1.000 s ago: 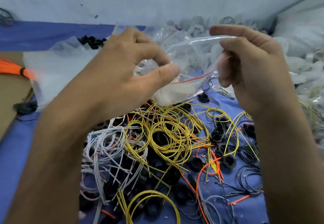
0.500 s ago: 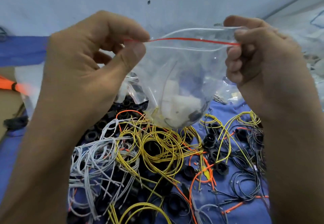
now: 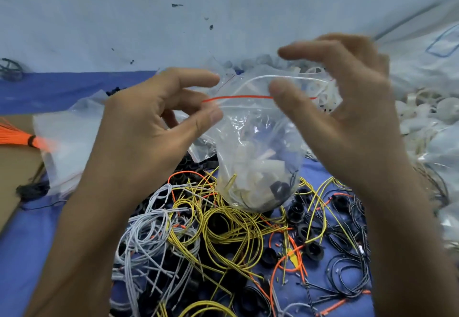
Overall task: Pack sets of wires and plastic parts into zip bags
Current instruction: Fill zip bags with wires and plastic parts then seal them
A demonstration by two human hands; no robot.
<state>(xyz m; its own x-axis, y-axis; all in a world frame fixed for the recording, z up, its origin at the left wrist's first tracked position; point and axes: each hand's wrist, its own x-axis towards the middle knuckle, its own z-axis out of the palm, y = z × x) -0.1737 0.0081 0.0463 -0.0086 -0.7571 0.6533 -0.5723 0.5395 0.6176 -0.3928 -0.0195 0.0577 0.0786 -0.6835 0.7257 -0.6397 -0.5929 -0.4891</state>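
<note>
A clear zip bag (image 3: 258,142) with a red line along its top hangs in mid-air over the pile. White plastic parts, a black ring and bits of wire lie in its bottom. My left hand (image 3: 149,137) pinches the bag's top left corner between thumb and a finger. On the other side my right hand (image 3: 342,108) is spread, its thumb lying against the red line near the middle and its index finger raised well above the bag. Below lie tangled yellow wires (image 3: 231,227), grey wires (image 3: 151,232), orange wires (image 3: 288,259) and black plastic rings (image 3: 313,252).
A blue cloth (image 3: 24,254) covers the work surface. Empty clear bags (image 3: 67,128) and a bundle of orange wires (image 3: 17,135) lie at the left over brown cardboard (image 3: 15,180). White plastic parts (image 3: 419,118) are heaped at the right. Behind stands a pale wall (image 3: 223,18).
The bag has dropped lower. My right hand has let go of the top right corner and opened, its thumb now near the middle of the red line. My left hand still holds its corner.
</note>
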